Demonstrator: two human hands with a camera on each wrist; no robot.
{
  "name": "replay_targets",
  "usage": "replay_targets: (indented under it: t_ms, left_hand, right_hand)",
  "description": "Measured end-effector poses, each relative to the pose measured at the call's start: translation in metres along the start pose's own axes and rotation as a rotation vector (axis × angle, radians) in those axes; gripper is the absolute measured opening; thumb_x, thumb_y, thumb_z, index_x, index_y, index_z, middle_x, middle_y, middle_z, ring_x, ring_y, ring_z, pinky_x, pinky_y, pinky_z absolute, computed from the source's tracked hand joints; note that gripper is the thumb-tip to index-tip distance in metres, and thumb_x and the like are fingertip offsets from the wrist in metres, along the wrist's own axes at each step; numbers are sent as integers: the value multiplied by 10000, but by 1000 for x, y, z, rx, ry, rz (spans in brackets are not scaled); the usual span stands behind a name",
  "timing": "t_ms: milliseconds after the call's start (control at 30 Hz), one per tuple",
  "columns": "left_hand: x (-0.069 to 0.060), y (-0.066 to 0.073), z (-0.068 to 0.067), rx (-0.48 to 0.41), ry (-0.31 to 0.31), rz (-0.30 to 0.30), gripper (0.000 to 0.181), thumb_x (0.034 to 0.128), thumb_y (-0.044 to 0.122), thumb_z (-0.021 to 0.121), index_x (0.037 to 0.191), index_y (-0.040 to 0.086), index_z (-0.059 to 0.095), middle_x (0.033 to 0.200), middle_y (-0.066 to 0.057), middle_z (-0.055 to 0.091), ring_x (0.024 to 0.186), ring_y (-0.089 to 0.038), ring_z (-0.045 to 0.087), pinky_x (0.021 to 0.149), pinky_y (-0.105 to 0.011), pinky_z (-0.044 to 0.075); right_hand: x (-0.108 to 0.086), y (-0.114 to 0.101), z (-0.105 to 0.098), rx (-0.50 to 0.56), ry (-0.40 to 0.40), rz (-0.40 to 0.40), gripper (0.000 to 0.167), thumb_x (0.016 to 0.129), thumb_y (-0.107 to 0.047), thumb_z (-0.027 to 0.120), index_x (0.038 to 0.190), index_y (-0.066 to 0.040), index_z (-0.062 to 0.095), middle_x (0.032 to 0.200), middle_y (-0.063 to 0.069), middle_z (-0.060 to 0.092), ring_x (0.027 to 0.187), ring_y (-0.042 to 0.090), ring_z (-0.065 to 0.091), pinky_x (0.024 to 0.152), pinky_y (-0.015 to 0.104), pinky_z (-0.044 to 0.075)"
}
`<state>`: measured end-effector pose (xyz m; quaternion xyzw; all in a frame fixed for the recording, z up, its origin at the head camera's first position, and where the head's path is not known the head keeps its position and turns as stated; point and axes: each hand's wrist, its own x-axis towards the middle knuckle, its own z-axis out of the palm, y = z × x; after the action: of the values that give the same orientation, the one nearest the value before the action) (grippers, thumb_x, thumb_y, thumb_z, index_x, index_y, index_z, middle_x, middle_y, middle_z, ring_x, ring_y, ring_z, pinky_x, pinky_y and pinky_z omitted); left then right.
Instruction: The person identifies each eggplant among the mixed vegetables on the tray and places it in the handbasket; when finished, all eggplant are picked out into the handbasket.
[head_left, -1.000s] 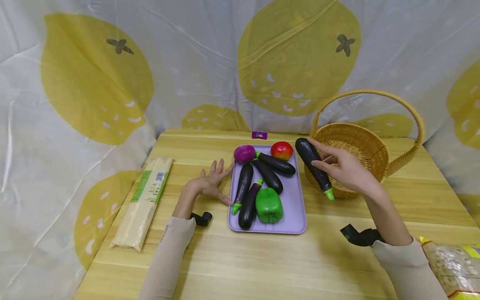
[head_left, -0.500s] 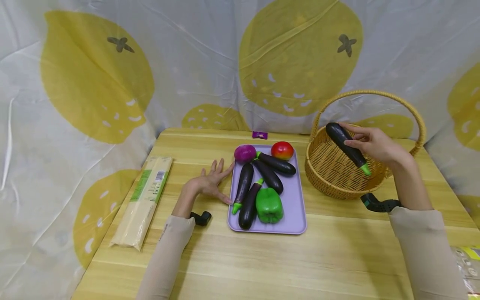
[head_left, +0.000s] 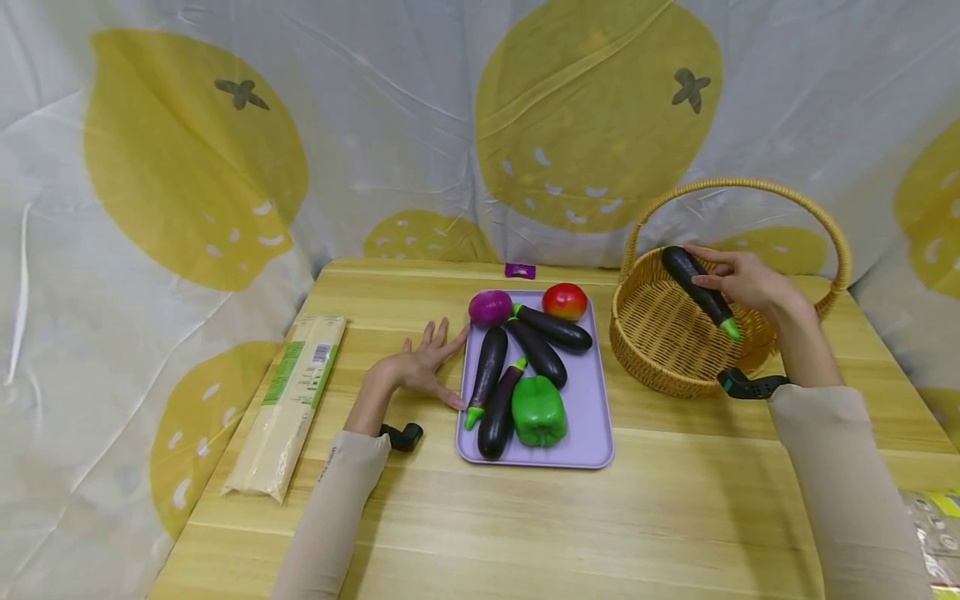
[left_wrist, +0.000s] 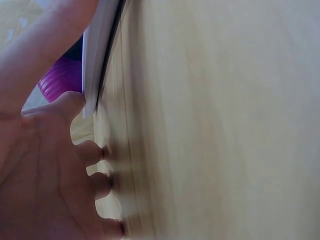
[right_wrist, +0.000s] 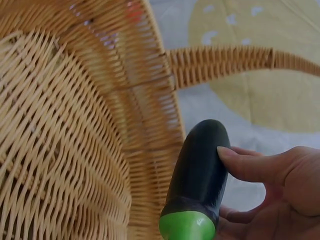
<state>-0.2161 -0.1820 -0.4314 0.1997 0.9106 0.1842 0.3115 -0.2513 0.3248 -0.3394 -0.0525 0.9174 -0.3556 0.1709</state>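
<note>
My right hand pinches an eggplant between thumb and fingers, over the wicker basket. In the right wrist view the eggplant has its green end towards the camera, beside the basket wall. My left hand is spread on the table, its thumb and a fingertip touching the left edge of the lilac tray. On the tray lie several eggplants, a green pepper, a purple onion-like piece and a red fruit.
A long pale packet lies left of my left hand. Behind the tray is a small purple packet. A clear and yellow bag shows at the right edge. The basket's tall handle arches over it, before a lemon-patterned cloth.
My right hand has carried the eggplant rightwards from the basket's left rim to above its inside, shifting only slightly in the last half second. The left hand has stayed put.
</note>
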Motion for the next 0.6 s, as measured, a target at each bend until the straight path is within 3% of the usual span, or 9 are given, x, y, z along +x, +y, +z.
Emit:
replay_targets:
  t_ms: [200, 233, 300, 333, 400, 433, 500, 567, 600]
  left_hand:
    - [-2, -2, 3, -6, 2, 6, 1318, 788, 525, 865, 1667, 274, -85, 1697, -190, -277, 1563, -408, -295, 1225, -708, -170]
    - [-2, -2, 4, -8, 2, 6, 1317, 788, 526, 864, 1668, 273, -82, 1697, -190, -275, 1564, -408, -293, 1224, -709, -169]
    - [-2, -2, 4, -10, 1, 6, 1316, 788, 533, 861, 1668, 276, -83, 1697, -187, -278, 1564, -407, -295, 1225, -709, -169]
    - [-2, -2, 4, -11, 1, 7, 1314, 789, 532, 860, 1667, 276, -84, 1696, -187, -280, 1563, -406, -297, 1225, -708, -169]
    - [-1, -1, 3, -7, 1, 9, 1311, 794, 531, 857, 1666, 278, -88, 1695, -189, -282, 1562, -406, -299, 1226, -708, -167]
    - [-1, -1, 2, -6, 2, 11, 1310, 796, 530, 856, 1666, 277, -90, 1694, -190, -283, 1561, -406, -301, 1226, -708, -167]
    - [-1, 0, 1, -6, 4, 14, 1310, 796, 530, 856, 1666, 277, -90, 1694, -192, -283, 1561, -408, -300, 1227, -706, -167]
    - [-1, 0, 1, -6, 7, 17, 1310, 796, 531, 856, 1666, 276, -89, 1694, -194, -281, 1561, -409, -300, 1227, -705, -168]
    - [-1, 0, 1, -8, 7, 17, 1311, 795, 531, 858, 1666, 276, -88, 1694, -193, -282, 1561, -407, -301, 1228, -702, -169]
  right_hand:
    - [9, 17, 1, 6, 5, 33, 649, 1079, -176, 555, 1647, -135, 242, 567, -62, 380, 467, 58, 299, 476, 238, 340]
    - [11, 19, 2, 1, 3, 40, 656, 1076, -178, 561, 1646, -128, 239, 610, 12, 478, 483, 56, 334, 489, 238, 354]
    - [14, 23, 1, -28, 1, 49, 661, 1073, -183, 565, 1642, -108, 237, 927, 231, 663, 521, 59, 369, 512, 239, 367]
    - [15, 25, 0, -35, -3, 56, 662, 1072, -180, 564, 1641, -103, 233, 1161, 339, 635, 531, 60, 368, 519, 241, 363]
    - [18, 28, -1, -40, -7, 71, 656, 1070, -167, 564, 1636, -93, 241, 1541, 445, 324, 554, 60, 356, 545, 247, 350]
    - [20, 30, -2, -38, -10, 74, 653, 1067, -152, 564, 1632, -79, 244, 1613, 444, 161, 563, 60, 348, 559, 249, 341]
    - [23, 34, -4, -33, -6, 82, 642, 1060, -125, 569, 1623, -64, 266, 1627, 438, 113, 570, 80, 314, 578, 254, 324]
    - [26, 37, -5, -36, -3, 86, 627, 1052, -103, 575, 1609, -45, 292, 1623, 444, 92, 657, 154, 455, 632, 243, 351]
    - [28, 39, -6, -26, -3, 90, 620, 1046, -81, 576, 1602, -35, 303, 1622, 445, 82, 657, 189, 428, 636, 259, 337]
